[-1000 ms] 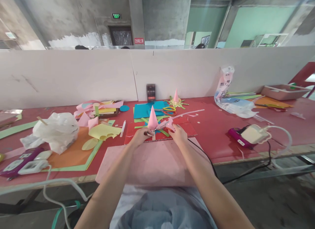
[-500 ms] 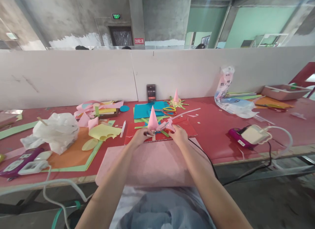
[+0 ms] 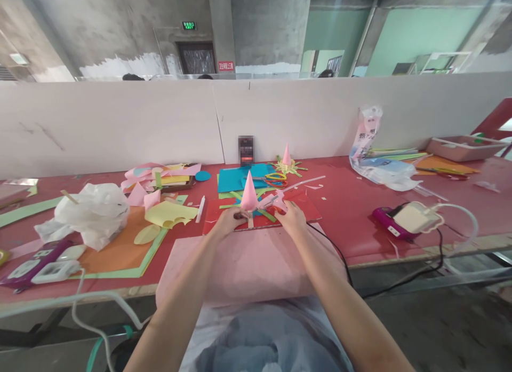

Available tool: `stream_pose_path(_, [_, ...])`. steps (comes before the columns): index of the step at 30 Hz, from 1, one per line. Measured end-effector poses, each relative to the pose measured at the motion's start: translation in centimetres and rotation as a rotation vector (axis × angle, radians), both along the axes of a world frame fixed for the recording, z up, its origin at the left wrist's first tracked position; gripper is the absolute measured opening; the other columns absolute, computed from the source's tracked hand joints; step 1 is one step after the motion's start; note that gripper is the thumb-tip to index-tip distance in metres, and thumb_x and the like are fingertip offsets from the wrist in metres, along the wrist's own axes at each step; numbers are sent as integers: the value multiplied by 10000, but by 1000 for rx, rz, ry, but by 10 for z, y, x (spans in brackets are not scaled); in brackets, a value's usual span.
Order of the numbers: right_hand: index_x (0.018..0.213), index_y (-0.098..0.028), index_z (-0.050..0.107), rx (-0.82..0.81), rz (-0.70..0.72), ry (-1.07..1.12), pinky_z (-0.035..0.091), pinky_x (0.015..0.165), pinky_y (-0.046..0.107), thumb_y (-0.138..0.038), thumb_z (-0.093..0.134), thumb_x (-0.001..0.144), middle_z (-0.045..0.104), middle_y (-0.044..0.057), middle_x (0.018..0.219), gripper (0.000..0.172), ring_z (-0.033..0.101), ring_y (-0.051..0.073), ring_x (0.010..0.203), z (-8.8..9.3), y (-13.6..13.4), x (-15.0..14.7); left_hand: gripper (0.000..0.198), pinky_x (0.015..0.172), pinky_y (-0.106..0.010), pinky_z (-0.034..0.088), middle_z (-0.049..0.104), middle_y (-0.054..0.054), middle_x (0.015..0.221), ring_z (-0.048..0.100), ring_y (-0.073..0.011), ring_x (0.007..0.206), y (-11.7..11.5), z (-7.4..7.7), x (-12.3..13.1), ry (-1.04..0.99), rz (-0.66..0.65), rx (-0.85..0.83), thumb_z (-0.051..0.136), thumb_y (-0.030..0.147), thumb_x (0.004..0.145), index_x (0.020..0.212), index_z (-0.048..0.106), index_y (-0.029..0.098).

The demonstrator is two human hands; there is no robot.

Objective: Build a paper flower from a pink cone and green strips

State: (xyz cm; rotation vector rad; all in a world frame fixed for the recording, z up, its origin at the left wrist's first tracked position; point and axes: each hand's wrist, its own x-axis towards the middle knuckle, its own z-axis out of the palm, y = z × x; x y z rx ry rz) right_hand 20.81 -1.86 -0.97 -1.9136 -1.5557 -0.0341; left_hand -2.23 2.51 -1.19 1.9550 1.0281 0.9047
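Note:
Before me a pink paper cone [image 3: 249, 193] stands upright, with green paper strips [image 3: 267, 216] and bits of blue fanning out beneath it. My left hand [image 3: 231, 223] is closed at the left of the cone's base, its fingertips partly hidden. In my right hand [image 3: 293, 218] is a pink glue gun [image 3: 277, 200], its nozzle pointing left at the cone's base. A clear glue stick [image 3: 306, 183] trails from the gun's back. A red sheet [image 3: 310, 207] lies under the craft.
Behind are blue paper [image 3: 228, 180], yellow-handled scissors [image 3: 278, 177], a second cone craft [image 3: 286, 156] and a phone [image 3: 246, 150] against the partition. Crumpled white plastic [image 3: 94, 209] and coloured paper lie left. A power strip [image 3: 390, 225] sits right; a black cord [image 3: 334, 249] runs beside my right arm.
The glue gun has turned slightly and shifted a little right with my right hand. My left hand stays at the cone's base. The view has shifted slightly.

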Motion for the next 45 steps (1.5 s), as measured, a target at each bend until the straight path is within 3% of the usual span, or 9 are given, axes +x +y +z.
stream_pose_path(5, [1088,-188,559,31,-55,56,408,768,299,-379,583,735,613,84,1049,402,568,223,967,0,2,2,369,625,-234,443,612,-5,828,524,-108,636,1,4,2,-2,137,91,663,289,669,1021,605,194])
stream_pose_path(9, [1080,-181,554,37,-92,123,406,781,296,-385,571,736,613,87,1055,401,560,227,986,3,1,2,281,600,-228,424,596,-4,827,509,-106,628,2,5,3,13,202,192,662,334,687,926,612,194])
stream_pose_path(15, [1054,-187,561,18,-105,215,408,785,283,-389,552,740,622,76,1022,374,563,220,983,10,-4,0,167,573,-227,389,589,-5,812,473,-104,603,-5,7,6,140,134,229,638,337,716,777,624,182])
stream_pose_path(19, [1029,-194,562,9,-108,211,412,753,284,-400,549,740,621,70,1000,355,569,221,957,10,-5,-1,168,580,-232,390,598,-10,803,495,-122,634,-8,9,8,161,135,217,635,339,719,781,628,182])
stream_pose_path(26, [1027,-193,566,15,-101,205,410,745,283,-398,553,739,618,79,1000,354,570,222,948,10,-5,-1,134,756,-271,437,631,-33,893,563,-177,832,-12,10,10,164,65,215,635,280,715,819,672,203])
stream_pose_path(33, [993,-200,569,10,-90,188,403,709,273,-411,552,733,617,64,956,335,572,212,907,6,-2,1,133,770,-265,440,637,-29,904,573,-174,852,-10,6,9,130,45,241,643,289,723,822,677,207])
stream_pose_path(45, [1117,-200,545,4,-80,202,404,753,274,-416,559,739,604,81,1082,436,559,218,992,5,-2,2,116,896,-321,411,610,-53,929,550,-206,940,-8,7,8,219,20,285,637,297,736,788,674,200])
